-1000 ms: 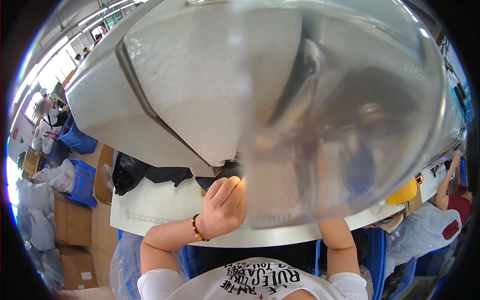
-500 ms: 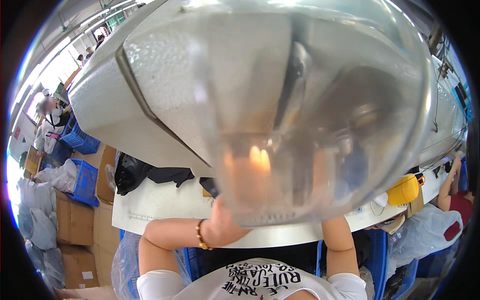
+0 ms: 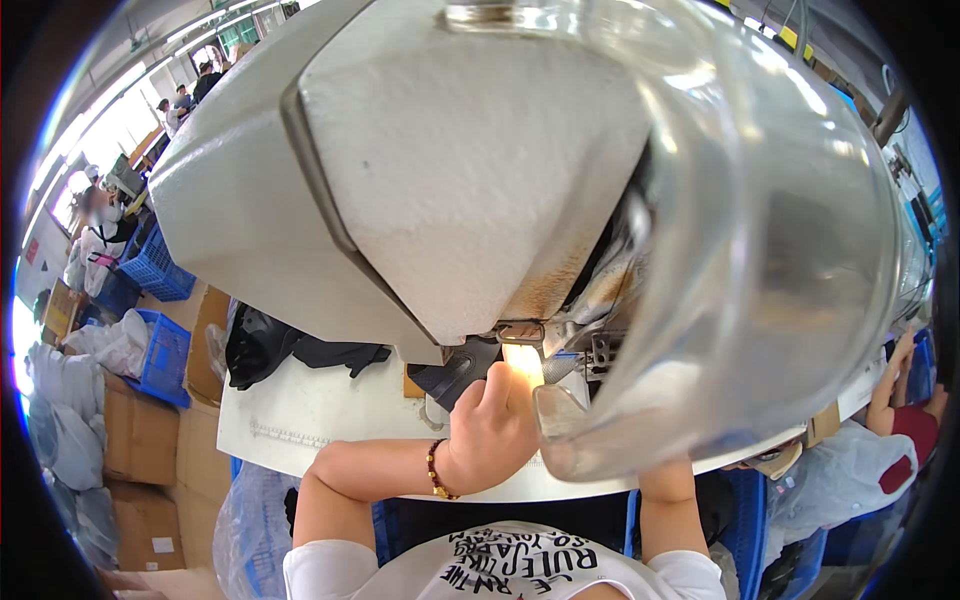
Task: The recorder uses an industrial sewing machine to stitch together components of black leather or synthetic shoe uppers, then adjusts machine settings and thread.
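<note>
Pale machine head [image 3: 460, 170] across the far side; white counter [image 3: 285, 415] beneath it; clear cover [image 3: 810, 250] at right, hiding the right hand, whose grip cannot be told; left hand [image 3: 493, 432], its grip curled, any pinch unclear, at the dark piece [image 3: 452, 377] by the head's near edge; apparent step, feeding, calling next for steady guiding
</note>
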A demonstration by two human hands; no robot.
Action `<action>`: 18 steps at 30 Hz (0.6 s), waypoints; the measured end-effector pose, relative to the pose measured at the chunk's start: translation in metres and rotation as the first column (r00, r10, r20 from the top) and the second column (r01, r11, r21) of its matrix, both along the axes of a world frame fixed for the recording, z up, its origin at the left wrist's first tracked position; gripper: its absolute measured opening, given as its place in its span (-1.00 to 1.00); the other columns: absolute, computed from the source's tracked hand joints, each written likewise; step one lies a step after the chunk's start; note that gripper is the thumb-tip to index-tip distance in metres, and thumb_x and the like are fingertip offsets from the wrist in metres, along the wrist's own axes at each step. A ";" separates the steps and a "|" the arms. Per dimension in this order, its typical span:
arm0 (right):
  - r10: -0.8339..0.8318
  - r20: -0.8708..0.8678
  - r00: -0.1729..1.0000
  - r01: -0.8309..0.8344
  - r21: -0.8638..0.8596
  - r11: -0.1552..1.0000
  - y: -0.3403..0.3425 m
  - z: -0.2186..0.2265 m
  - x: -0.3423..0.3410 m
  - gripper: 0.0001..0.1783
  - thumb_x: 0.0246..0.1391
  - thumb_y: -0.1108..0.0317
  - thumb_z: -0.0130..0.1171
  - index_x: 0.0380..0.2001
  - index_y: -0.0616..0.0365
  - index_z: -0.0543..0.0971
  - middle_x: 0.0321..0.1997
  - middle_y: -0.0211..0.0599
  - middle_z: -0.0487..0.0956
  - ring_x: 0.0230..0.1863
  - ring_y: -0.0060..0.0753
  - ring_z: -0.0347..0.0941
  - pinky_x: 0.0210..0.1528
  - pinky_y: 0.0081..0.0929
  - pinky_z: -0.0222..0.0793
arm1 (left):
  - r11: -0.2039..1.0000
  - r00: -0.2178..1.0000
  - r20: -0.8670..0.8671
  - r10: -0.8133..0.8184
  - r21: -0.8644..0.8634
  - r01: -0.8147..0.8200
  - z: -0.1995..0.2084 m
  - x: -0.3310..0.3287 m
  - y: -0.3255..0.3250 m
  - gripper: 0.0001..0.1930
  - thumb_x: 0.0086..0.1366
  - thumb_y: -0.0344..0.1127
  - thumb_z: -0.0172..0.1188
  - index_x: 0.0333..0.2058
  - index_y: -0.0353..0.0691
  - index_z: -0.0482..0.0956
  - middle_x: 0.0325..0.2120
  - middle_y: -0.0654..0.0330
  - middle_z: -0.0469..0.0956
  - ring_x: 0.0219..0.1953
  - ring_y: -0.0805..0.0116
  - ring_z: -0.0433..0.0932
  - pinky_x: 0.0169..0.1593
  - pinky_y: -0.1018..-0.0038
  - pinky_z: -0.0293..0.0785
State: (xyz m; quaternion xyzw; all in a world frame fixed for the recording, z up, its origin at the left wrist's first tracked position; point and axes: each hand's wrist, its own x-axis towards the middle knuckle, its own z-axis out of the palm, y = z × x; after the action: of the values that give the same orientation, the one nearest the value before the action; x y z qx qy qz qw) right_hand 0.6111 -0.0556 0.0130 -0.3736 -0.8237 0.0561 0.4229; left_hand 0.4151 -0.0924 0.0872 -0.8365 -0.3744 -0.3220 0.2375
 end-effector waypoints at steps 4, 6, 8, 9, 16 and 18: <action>0.013 -0.066 0.998 -0.016 -0.053 0.998 0.028 -0.009 0.003 -0.58 -0.26 0.26 0.28 -0.23 0.08 0.53 -0.11 0.02 0.46 -0.03 -0.08 0.35 0.08 -0.22 0.18 | 0.999 1.000 0.020 -0.021 -0.045 0.022 0.004 -0.005 0.001 -0.84 -0.46 -0.39 0.04 -0.73 -0.26 0.33 -0.63 0.18 0.23 -0.50 0.32 0.20 -0.58 0.53 0.08; 0.024 -0.072 0.997 -0.029 -0.065 0.997 0.024 -0.005 0.002 -0.56 -0.27 0.24 0.29 -0.22 0.08 0.52 -0.10 0.05 0.45 -0.01 -0.06 0.33 0.09 -0.21 0.16 | 0.998 0.999 0.036 -0.039 -0.050 0.041 0.005 -0.009 0.003 -0.83 -0.43 -0.39 0.04 -0.70 -0.28 0.36 -0.57 0.15 0.29 -0.49 0.31 0.22 -0.53 0.52 0.14; 0.058 -0.048 0.997 -0.060 -0.052 0.997 0.012 0.006 0.000 -0.63 -0.23 0.31 0.25 -0.23 0.10 0.53 -0.20 -0.04 0.51 -0.12 -0.03 0.40 -0.01 -0.27 0.26 | 0.997 0.996 0.065 -0.069 -0.031 0.071 0.006 -0.012 0.005 -0.81 -0.40 -0.40 0.04 -0.66 -0.30 0.40 -0.50 0.12 0.35 -0.47 0.30 0.25 -0.45 0.50 0.20; 0.075 -0.036 0.997 -0.076 -0.045 0.996 0.006 0.012 -0.001 -0.66 -0.20 0.34 0.23 -0.24 0.10 0.53 -0.26 -0.09 0.53 -0.18 -0.01 0.43 -0.06 -0.31 0.30 | 0.997 0.996 0.055 -0.066 -0.024 0.067 0.006 -0.013 0.006 -0.80 -0.38 -0.40 0.05 -0.64 -0.32 0.42 -0.47 0.11 0.37 -0.46 0.30 0.26 -0.42 0.48 0.22; -0.035 0.032 0.999 0.034 0.047 0.998 -0.015 0.033 -0.016 -0.76 -0.20 0.44 0.17 -0.34 0.06 0.58 -0.29 -0.26 0.55 -0.22 -0.20 0.47 -0.13 -0.30 0.37 | 0.999 0.999 0.037 -0.023 -0.043 0.025 0.009 -0.016 0.006 -0.79 -0.30 -0.43 0.06 -0.56 -0.36 0.47 -0.41 0.09 0.39 -0.40 0.29 0.32 -0.34 0.43 0.27; -0.037 0.012 0.999 0.037 0.022 0.999 -0.022 0.029 -0.021 -0.77 -0.21 0.46 0.16 -0.37 0.04 0.59 -0.29 -0.32 0.56 -0.23 -0.27 0.49 -0.13 -0.30 0.39 | 0.999 0.999 0.049 -0.010 -0.040 0.012 0.010 -0.015 0.006 -0.78 -0.29 -0.44 0.07 -0.53 -0.38 0.48 -0.42 0.10 0.40 -0.39 0.30 0.35 -0.35 0.45 0.28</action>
State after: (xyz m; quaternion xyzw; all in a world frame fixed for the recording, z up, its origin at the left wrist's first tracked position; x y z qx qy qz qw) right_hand 0.5899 -0.0780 0.0421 -0.3846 -0.8197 0.0368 0.4230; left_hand 0.3996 -0.0860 0.0973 -0.8350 -0.3820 -0.3360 0.2098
